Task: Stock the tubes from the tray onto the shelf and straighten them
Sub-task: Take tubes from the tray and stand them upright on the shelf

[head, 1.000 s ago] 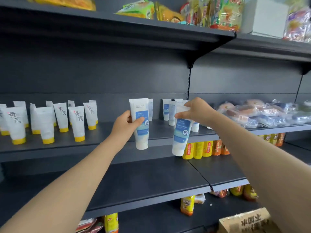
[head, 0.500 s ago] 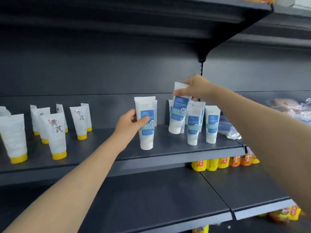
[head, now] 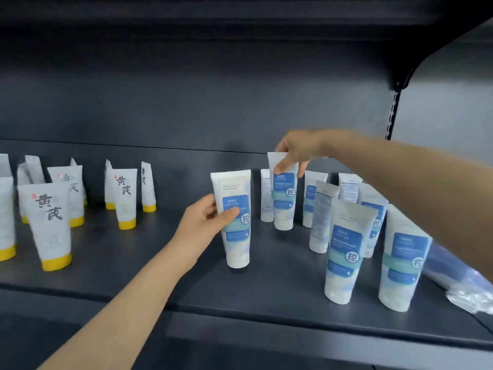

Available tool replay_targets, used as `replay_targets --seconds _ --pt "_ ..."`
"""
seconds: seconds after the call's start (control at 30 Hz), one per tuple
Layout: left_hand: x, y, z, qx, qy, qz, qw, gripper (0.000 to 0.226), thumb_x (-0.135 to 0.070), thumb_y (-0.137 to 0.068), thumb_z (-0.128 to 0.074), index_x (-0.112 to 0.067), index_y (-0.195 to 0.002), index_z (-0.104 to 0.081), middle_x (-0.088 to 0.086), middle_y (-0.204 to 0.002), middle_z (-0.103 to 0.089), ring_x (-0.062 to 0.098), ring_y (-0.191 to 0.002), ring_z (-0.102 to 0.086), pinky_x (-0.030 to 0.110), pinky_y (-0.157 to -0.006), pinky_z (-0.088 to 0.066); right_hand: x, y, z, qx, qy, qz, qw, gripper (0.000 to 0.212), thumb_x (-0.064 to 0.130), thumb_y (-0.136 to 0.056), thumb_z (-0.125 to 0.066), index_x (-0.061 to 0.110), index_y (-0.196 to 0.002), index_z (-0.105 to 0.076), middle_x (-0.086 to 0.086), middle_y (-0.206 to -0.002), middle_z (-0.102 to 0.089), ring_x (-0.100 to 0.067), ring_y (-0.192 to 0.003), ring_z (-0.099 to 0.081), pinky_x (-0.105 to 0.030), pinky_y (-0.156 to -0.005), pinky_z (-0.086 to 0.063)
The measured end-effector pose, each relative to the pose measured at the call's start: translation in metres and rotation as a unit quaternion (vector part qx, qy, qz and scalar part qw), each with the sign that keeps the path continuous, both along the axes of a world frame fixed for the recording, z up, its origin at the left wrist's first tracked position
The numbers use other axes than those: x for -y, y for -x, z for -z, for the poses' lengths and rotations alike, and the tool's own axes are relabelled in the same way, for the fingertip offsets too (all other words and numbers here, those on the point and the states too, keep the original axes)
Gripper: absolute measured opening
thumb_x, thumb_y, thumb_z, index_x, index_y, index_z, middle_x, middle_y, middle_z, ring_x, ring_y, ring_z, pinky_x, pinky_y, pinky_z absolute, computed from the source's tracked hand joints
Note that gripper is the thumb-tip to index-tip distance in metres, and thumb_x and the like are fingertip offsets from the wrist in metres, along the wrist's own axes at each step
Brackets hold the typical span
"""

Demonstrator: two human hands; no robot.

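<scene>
Fingers (head: pixel 206 212) of the left hand (head: pixel 197 225) wrap a white soft-plastic tube with blue label (head: pixel 238 244), upright on the dark grey metal shelf (head: pixel 266 295); the right hand (head: pixel 298 148) pinches the crimped top of a second tube (head: pixel 284 206). Light, squashy, likely tippy: grip mid-body

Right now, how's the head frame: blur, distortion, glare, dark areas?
Head view: wide-angle stretch, yellow-capped tubes at left and blue tubes at right lean outward. Head view: right hand and forearm slightly motion-soft; left hand and its tube sharp, label readable. Head view: dark under the upper shelf; no harsh glare, mild sheen on the plastic bag.
</scene>
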State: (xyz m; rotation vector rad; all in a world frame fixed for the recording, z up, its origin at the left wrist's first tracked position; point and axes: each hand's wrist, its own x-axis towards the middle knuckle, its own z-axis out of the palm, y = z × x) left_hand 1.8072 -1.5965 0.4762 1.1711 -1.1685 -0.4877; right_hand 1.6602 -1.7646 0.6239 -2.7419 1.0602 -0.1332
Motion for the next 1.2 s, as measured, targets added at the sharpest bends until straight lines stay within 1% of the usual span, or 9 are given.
replay_targets --seconds 0.07,0.17,0.37,0.53,0.63,0.7,1.0,1.1,1.2 --pt "0.006 -0.003 -0.001 0.024 -0.001 -0.003 1.0 0.017 -0.013 -0.086 -0.065 -0.029 -0.09 -0.063 -0.023 -0.084 -0.071 -0.006 -0.081 -0.066 0.008 -0.064 -0.05 0.015 -0.003 0.003 -0.024 -0.008 -0.015 1.0 0.011 0.025 -0.084 -0.07 0.016 -0.089 -0.067 -0.002 -0.094 -0.074 -0.021 -0.075 -0.072 -0.029 -0.082 -0.054" --pt "0.015 -0.002 0.001 0.055 -0.008 -0.006 0.998 0.018 -0.015 -0.085 -0.065 -0.031 -0.091 -0.063 -0.022 -0.089 -0.071 -0.003 -0.086 -0.067 0.013 -0.071 -0.054 0.031 -0.007 0.003 -0.049 0.004 -0.021 0.999 0.012 0.024 -0.084 -0.07 0.015 -0.092 -0.069 0.007 -0.086 -0.074 -0.019 -0.078 -0.073 -0.03 -0.094 -0.042" --pt "0.031 -0.002 0.002 0.065 0.002 -0.001 0.998 0.019 -0.014 -0.084 -0.066 -0.032 -0.09 -0.063 -0.026 -0.087 -0.07 -0.004 -0.087 -0.066 0.014 -0.074 -0.054 0.052 -0.02 0.001 -0.051 -0.05 -0.034 0.997 0.013 0.019 -0.083 -0.071 0.014 -0.095 -0.071 0.007 -0.083 -0.075 -0.022 -0.086 -0.072 -0.036 -0.1 -0.044" --pt "0.041 -0.001 0.001 0.045 0.017 0.013 0.999 0.02 -0.014 -0.084 -0.065 -0.033 -0.089 -0.062 -0.028 -0.085 -0.069 -0.007 -0.084 -0.066 0.011 -0.065 -0.052 0.055 -0.029 0.021 -0.047 -0.098 -0.058 0.992 0.02 0.016 -0.082 -0.072 0.007 -0.101 -0.071 -0.003 -0.095 -0.075 -0.026 -0.093 -0.071 -0.033 -0.09 -0.053" --pt "0.043 -0.002 0.003 0.039 0.008 0.019 0.999 0.019 -0.015 -0.084 -0.066 -0.033 -0.09 -0.063 -0.027 -0.086 -0.07 -0.006 -0.085 -0.066 0.012 -0.065 -0.053 0.057 -0.034 0.04 -0.049 -0.104 -0.059 0.992 0.025 0.017 -0.082 -0.072 0.005 -0.103 -0.07 -0.006 -0.101 -0.073 -0.026 -0.094 -0.07 -0.018 -0.074 -0.057" --pt "0.044 -0.003 0.004 0.04 0.01 0.021 0.999 0.018 -0.015 -0.083 -0.066 -0.032 -0.091 -0.064 -0.025 -0.089 -0.07 -0.005 -0.086 -0.066 0.012 -0.065 -0.053 0.057 -0.035 0.047 -0.047 -0.1 -0.061 0.992 0.024 0.019 -0.082 -0.072 0.006 -0.102 -0.07 -0.004 -0.101 -0.073 -0.024 -0.092 -0.071 -0.016 -0.072 -0.056" --pt "0.033 -0.012 0.009 0.024 -0.007 0.02 0.999 0.017 -0.015 -0.082 -0.068 -0.028 -0.092 -0.066 -0.018 -0.093 -0.072 -0.002 -0.088 -0.067 0.015 -0.067 -0.053 0.046 -0.037 0.046 -0.069 -0.049 -0.059 0.995 0.02 0.018 -0.084 -0.07 0.008 -0.101 -0.067 -0.005 -0.101 -0.07 -0.023 -0.091 -0.069 -0.027 -0.08 -0.057" --pt "0.029 -0.012 0.01 0.022 -0.017 0.033 0.999 0.017 -0.015 -0.082 -0.068 -0.028 -0.092 -0.066 -0.019 -0.094 -0.072 -0.002 -0.09 -0.067 0.017 -0.073 -0.051 0.036 -0.032 0.032 -0.088 0.025 -0.049 0.995 0.029 0.023 -0.084 -0.07 0.008 -0.108 -0.065 -0.002 -0.105 -0.066 -0.021 -0.092 -0.063 -0.029 -0.083 -0.054" --pt "0.028 -0.01 0.009 0.025 -0.021 0.049 0.998 0.019 -0.013 -0.083 -0.067 -0.03 -0.092 -0.065 -0.023 -0.09 -0.071 -0.006 -0.088 -0.066 0.013 -0.069 -0.05 0.016 -0.013 0.007 -0.048 0.079 -0.009 0.996 0.031 0.034 -0.085 -0.066 0.013 -0.108 -0.066 0.001 -0.104 -0.065 -0.02 -0.093 -0.062 -0.029 -0.084 -0.051"
